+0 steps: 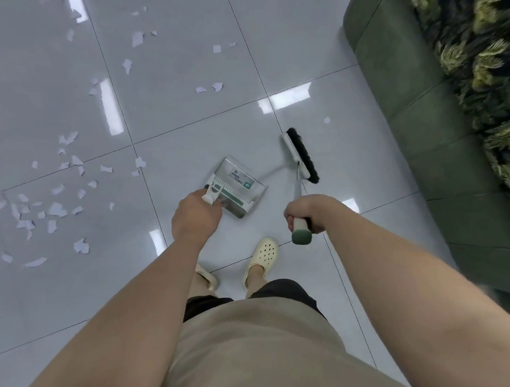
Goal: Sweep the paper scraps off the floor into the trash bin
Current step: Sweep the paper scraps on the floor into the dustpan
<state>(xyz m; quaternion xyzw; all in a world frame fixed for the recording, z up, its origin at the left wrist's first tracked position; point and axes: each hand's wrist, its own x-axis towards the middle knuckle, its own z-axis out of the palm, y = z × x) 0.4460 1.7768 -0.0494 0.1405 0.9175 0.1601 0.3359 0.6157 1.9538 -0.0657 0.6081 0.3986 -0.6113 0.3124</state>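
A person is standing on a glossy grey tiled floor [295,35], looking down at both arms. The left hand [195,217] is curling round the white handle of a metal dustpan [238,186], which is hanging with its pan toward the floor, its green comb strip and a printed label showing. The right hand [306,215] is gripping the top of a broom [300,158], fingers wrapped round the handle just above its green end cap; the slim shaft is running down to a white head with black bristles, which is sitting beside the dustpan's right edge, apart from it.

Torn white paper scraps [54,207] are lying scattered over the left half of the floor, thickest toward the left edge and thinning out toward the top edge, where more scraps are lying across several tiles. One small round bit [327,120] is lying alone near the broom head, toward the sofa. None of the scraps is touching the dustpan or the bristles.

A dark green sofa [399,94] is running along the right edge of the floor, with a leaf-patterned cover [488,49] draped over its seat. The person is wearing a beige top, dark shorts and cream perforated clogs [261,259], both feet planted on the tiles just below the dustpan.
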